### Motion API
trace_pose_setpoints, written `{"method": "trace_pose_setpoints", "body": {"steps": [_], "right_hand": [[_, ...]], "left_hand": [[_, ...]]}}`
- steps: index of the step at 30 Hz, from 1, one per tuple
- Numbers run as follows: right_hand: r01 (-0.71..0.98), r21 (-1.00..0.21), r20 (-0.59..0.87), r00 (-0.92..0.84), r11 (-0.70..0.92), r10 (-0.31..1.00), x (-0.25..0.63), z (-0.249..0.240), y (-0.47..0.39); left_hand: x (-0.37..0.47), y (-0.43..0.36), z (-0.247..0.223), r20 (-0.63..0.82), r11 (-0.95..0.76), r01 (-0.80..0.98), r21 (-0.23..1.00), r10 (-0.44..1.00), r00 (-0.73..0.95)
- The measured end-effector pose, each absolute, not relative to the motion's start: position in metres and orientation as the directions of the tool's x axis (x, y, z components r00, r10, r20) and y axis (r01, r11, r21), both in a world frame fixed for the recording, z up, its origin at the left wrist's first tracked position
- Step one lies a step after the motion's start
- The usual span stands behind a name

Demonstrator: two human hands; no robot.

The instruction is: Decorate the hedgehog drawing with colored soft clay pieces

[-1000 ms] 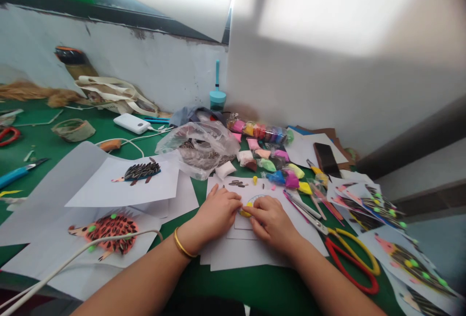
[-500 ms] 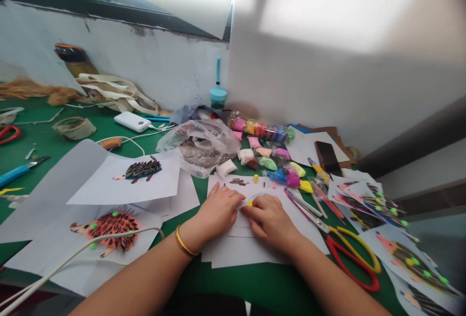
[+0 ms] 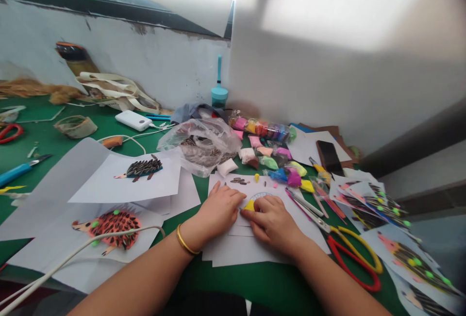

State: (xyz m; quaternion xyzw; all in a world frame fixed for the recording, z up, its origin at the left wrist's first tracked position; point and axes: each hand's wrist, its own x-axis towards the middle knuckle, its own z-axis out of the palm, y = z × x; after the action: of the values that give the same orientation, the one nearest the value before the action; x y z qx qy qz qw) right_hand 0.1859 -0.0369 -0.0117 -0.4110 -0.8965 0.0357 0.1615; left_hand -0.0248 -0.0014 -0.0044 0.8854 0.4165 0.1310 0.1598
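Observation:
White paper (image 3: 233, 253) lies in front of me with a faint blue curved outline on it. A patch of yellow clay (image 3: 249, 206) sits on the outline's left part. My right hand (image 3: 271, 219) presses its fingertips on the yellow clay, fingers bent together. My left hand (image 3: 222, 209) lies flat on the paper just left of the clay, fingers extended, holding nothing. Above the hands are several sunflower seeds (image 3: 238, 181) and a small yellow clay bit (image 3: 257, 177).
Large scissors (image 3: 324, 226) lie right of the paper, near finished hedgehog pictures (image 3: 418, 262). Behind are clay packets (image 3: 269, 162) and a plastic bag of seeds (image 3: 200, 148). A white cable (image 3: 83, 245) crosses a red hedgehog picture (image 3: 116, 228) at left.
My right fingers have shifted slightly, so more of the yellow clay and the blue outline shows. My left hand has stayed in place.

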Motion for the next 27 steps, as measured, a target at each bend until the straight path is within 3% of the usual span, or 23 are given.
{"method": "trace_pose_setpoints", "body": {"steps": [9,17,27], "right_hand": [[0.707,-0.255,0.312,-0.586,0.66,0.748,0.189,-0.01,-0.038],[0.712,-0.237,0.26,-0.609,0.661,0.75,0.181,-0.012,-0.038],[0.684,-0.359,0.346,-0.534,0.635,0.771,0.197,-0.011,-0.036]], "left_hand": [[-0.025,-0.002,-0.004,0.096,-0.596,0.696,0.4,0.783,0.615],[-0.025,-0.001,-0.004,0.098,-0.597,0.695,0.402,0.782,0.615],[-0.026,-0.001,-0.003,0.081,-0.594,0.696,0.404,0.781,0.62]]}}
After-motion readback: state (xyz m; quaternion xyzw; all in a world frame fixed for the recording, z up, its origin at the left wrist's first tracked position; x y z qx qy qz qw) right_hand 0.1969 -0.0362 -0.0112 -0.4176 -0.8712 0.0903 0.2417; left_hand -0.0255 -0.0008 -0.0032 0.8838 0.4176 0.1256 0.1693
